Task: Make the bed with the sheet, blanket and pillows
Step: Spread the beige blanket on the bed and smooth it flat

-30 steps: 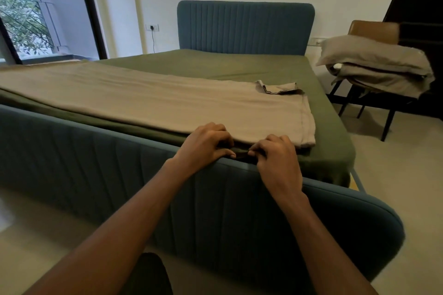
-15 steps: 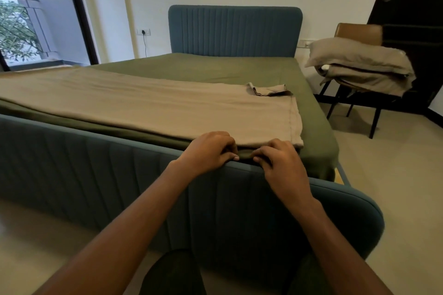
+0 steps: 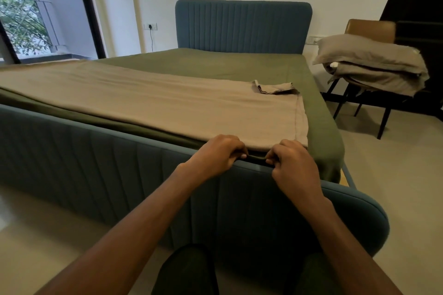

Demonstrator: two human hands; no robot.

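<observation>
Still little change: left hand (image 3: pixel 217 154) and right hand (image 3: pixel 293 163) stay at the footboard (image 3: pixel 119 163), close together, knuckles up, fingers curled, pinching the green sheet (image 3: pixel 203 64) edge just below the tan blanket (image 3: pixel 155 100). Tucking looks unfinished. Blanket covers only the near half; pillows (image 3: pixel 374 62), apparently, wait on the chair (image 3: pixel 369 27) beside the bed.

Soft daylight from the tall glass balcony door (image 3: pixel 36 19) at ten o'clock lights the olive-green cloth bed sheet (image 3: pixel 215 64); the blue ribbed fabric footboard (image 3: pixel 96 163) sits shadowed; edges bow.
</observation>
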